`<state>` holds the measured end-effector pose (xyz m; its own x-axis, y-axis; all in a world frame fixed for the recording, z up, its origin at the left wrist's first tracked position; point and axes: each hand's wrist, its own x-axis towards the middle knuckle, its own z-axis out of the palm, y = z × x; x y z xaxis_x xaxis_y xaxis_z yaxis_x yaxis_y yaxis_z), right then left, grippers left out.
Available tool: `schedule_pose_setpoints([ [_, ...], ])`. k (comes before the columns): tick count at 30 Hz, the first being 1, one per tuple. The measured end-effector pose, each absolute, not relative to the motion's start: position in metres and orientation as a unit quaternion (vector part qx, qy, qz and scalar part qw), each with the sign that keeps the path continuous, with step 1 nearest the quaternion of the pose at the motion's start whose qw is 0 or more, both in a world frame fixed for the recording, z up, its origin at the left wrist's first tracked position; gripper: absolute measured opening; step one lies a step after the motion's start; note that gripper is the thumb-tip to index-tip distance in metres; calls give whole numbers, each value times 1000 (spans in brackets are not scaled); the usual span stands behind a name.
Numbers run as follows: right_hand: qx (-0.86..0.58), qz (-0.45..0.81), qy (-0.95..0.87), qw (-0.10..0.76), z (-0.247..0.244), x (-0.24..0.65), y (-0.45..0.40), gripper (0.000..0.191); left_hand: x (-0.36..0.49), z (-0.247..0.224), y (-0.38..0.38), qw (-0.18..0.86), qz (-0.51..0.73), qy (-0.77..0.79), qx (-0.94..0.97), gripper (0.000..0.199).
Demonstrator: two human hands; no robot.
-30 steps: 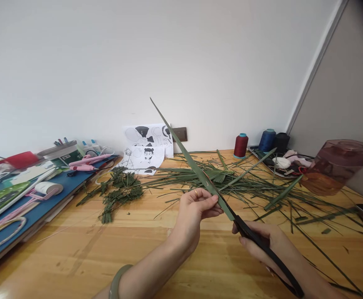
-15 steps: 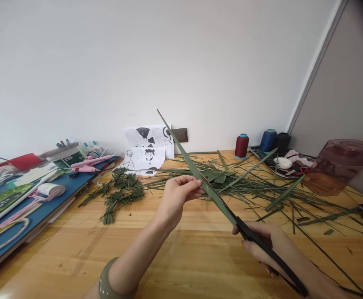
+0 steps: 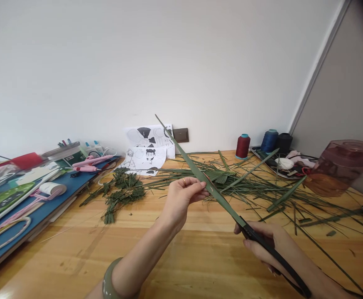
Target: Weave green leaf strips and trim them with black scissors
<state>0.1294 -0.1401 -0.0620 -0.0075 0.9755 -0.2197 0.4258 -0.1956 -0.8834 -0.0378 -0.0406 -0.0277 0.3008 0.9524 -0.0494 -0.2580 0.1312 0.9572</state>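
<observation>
A long green leaf blade (image 3: 189, 161) slants from upper left to lower right in front of me. My left hand (image 3: 186, 195) pinches it near its middle between thumb and fingers. In my right hand (image 3: 267, 243) are black-handled scissors (image 3: 276, 255), their handles running toward the lower right. The scissor blades lie along the leaf's lower end and are partly hidden, so how far apart they are cannot be made out. Behind both hands, a pile of green leaf strips (image 3: 246, 187) spreads over the wooden table (image 3: 181, 257).
Dark green woven leaf pieces (image 3: 123, 193) lie left of the hands, near printed sheets (image 3: 145, 160). Thread spools, such as a dark red one (image 3: 243, 146), stand behind. A pink clear container (image 3: 345, 166) is at right; a blue mat (image 3: 47, 211) with tools is at left.
My left hand has shifted slightly right along with the leaf, whose tip is a bit lower. My right hand and the scissors have moved slightly right. Both grips look the same.
</observation>
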Motion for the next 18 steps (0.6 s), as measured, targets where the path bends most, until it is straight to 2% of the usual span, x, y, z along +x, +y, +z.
schedule_pose_setpoints([
  [18,-626,465,-547,305,-54,127,-141,10,-30,-31,-50,668,436,368,479,10],
])
